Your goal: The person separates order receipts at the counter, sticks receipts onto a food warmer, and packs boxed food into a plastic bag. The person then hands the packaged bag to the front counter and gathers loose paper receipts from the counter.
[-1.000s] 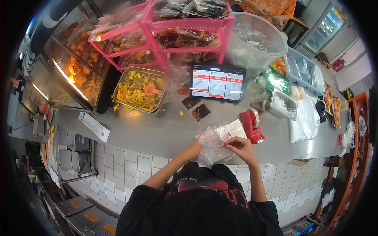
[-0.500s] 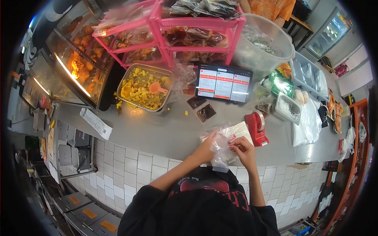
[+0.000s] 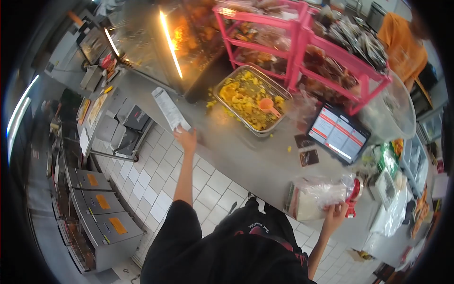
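Note:
My left hand (image 3: 185, 139) is stretched far to the left over the counter edge. Its fingers are apart and meet the near end of a long printed paper receipt (image 3: 169, 108), which lies flat on the counter. At the right, my right hand (image 3: 335, 214) has its fingers bent on the edge of a clear plastic bag (image 3: 321, 190). That bag lies over a white stack (image 3: 308, 208) whose kind I cannot make out. Just behind this hand stands a red tape dispenser (image 3: 353, 199).
A metal tray (image 3: 263, 130) of yellow food holds an orange scoop (image 3: 269, 107). Behind it are pink racks (image 3: 326, 41) with bagged items and a lit food case (image 3: 163, 52). A tablet (image 3: 338, 134) and two dark sachets (image 3: 309, 157) lie nearby. A person in orange (image 3: 402, 45) stands beyond.
My left hand has let go of the plastic bag and swung left to the receipt. The bag now lies on the white stack under my right hand. The view has turned left.

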`<state>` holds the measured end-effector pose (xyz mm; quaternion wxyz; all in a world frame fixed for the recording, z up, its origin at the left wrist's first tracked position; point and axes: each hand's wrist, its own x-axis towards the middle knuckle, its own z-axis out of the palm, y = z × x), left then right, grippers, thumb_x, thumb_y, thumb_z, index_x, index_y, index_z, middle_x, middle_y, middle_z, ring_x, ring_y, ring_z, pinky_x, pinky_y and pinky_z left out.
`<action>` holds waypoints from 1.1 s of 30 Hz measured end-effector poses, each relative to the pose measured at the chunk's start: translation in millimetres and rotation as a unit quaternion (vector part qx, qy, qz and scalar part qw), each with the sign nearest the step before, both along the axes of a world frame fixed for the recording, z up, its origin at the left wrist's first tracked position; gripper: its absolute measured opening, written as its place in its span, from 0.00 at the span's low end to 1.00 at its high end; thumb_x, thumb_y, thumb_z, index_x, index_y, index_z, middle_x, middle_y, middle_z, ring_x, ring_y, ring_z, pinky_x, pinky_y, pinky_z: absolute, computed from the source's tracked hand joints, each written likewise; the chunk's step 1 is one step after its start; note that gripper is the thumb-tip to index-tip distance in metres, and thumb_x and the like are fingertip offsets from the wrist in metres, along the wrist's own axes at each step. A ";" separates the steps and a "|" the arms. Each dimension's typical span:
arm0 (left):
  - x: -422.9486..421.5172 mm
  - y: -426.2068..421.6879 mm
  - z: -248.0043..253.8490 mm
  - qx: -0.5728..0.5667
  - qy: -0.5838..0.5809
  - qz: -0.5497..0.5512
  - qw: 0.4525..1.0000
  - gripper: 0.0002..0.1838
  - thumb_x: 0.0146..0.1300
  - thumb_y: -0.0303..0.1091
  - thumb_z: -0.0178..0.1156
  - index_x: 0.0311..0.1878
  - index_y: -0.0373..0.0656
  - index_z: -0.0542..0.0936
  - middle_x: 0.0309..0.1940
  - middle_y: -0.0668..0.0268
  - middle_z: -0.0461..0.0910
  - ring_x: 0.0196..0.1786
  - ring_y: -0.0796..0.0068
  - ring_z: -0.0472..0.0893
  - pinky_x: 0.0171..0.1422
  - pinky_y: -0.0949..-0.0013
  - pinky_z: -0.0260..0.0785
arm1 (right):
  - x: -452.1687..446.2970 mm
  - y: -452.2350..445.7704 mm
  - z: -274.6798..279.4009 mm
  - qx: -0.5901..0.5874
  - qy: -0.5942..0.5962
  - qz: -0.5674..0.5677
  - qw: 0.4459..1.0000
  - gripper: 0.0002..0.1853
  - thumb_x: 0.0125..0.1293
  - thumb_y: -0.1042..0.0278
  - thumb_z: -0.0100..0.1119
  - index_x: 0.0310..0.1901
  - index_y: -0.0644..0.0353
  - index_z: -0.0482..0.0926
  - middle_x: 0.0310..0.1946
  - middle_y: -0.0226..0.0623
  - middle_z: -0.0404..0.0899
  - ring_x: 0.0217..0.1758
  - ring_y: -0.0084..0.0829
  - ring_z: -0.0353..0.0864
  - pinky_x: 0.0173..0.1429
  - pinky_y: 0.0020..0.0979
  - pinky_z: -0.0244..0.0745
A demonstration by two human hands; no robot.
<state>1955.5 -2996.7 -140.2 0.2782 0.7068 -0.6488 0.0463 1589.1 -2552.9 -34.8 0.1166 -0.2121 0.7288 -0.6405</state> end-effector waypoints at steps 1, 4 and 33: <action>14.2 -12.3 6.0 -0.008 0.004 0.009 1.000 0.40 0.47 0.47 0.65 0.57 0.34 0.59 0.53 0.40 0.59 0.59 0.45 0.57 0.58 0.51 0.56 | -7.0 7.5 -9.8 0.032 0.017 0.005 0.999 0.09 0.58 0.84 0.45 0.41 0.70 0.66 0.36 0.35 0.62 0.28 0.25 0.73 0.30 0.23 0.73; 50.8 -44.5 9.2 0.091 0.208 0.063 0.972 0.52 0.34 0.53 0.71 0.57 0.28 0.57 0.51 0.41 0.64 0.57 0.46 0.63 0.58 0.55 0.58 | -2.8 6.9 -8.8 0.056 0.006 -0.029 0.998 0.16 0.57 0.82 0.48 0.49 0.69 0.64 0.45 0.40 0.65 0.33 0.27 0.74 0.32 0.22 0.73; -325.4 391.6 219.4 0.575 0.356 -0.674 0.297 0.29 0.55 0.40 0.61 0.57 0.39 0.64 0.50 0.60 0.70 0.51 0.70 0.71 0.51 0.67 0.66 | 35.7 155.7 95.2 0.044 -0.202 0.091 0.974 0.08 0.55 0.78 0.59 0.35 0.65 0.70 0.30 0.37 0.78 0.28 0.20 0.73 0.31 0.22 0.69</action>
